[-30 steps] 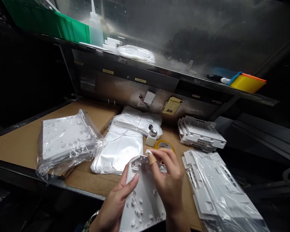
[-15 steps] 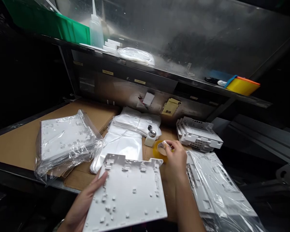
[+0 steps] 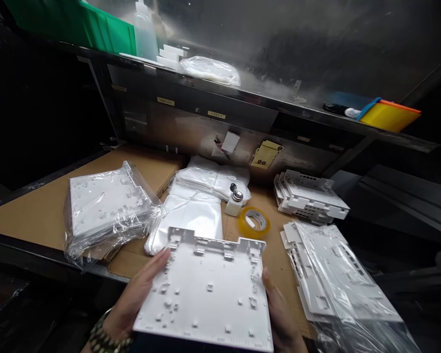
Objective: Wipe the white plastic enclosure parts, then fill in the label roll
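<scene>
My left hand grips the left edge of a white plastic housing panel, thumb on its upper face. At the panel's right edge is my right hand, its thumb against the rim and its other fingers hidden. The panel is tilted toward me and shows clips and small posts. Beyond it lies a roll of yellowish clear tape, with a small white piece inside its ring. A white pump bottle with its metal lid raised stands beside the roll.
Bagged white panels lie at left on cardboard. Clear plastic bags are stacked in the middle. More white housings and a plastic-covered stack stand at right. A metal shelf runs above the bench.
My right hand has left the tape roll and come back to the panel's right edge. A small white piece now lies inside the roll. The panel has turned more level.
</scene>
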Demonstrator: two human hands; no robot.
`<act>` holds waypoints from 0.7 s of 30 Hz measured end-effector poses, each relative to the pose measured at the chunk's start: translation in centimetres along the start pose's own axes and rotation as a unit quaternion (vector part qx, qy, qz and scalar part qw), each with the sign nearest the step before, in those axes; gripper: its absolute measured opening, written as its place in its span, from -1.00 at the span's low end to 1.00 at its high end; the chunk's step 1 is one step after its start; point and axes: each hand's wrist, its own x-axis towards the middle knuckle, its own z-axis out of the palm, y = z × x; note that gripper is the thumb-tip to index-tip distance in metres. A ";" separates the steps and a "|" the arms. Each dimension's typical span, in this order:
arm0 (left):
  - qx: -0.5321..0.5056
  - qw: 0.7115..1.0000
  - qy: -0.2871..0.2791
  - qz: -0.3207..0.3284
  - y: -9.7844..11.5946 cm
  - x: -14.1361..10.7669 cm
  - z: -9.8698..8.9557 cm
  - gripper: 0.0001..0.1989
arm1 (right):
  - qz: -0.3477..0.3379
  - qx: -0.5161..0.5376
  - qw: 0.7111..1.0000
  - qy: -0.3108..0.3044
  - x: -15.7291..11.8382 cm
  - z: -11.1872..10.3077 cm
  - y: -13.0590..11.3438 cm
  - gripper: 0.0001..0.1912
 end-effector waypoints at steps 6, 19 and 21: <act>0.284 0.940 -0.060 0.178 0.9 2.8 0.9 -0.54 | 0.005 0.136 0.983 0.122 -1.5 -2.6 0.0 -0.46; 0.657 0.687 -0.045 0.309 3.8 7.3 -1.1 -0.64 | -0.090 0.172 0.955 0.223 -3.9 -3.2 -1.9 -0.44; 0.660 0.690 -0.055 0.292 4.9 7.9 -1.2 -0.66 | -0.095 0.184 0.954 0.215 -3.9 -3.2 -1.8 -0.43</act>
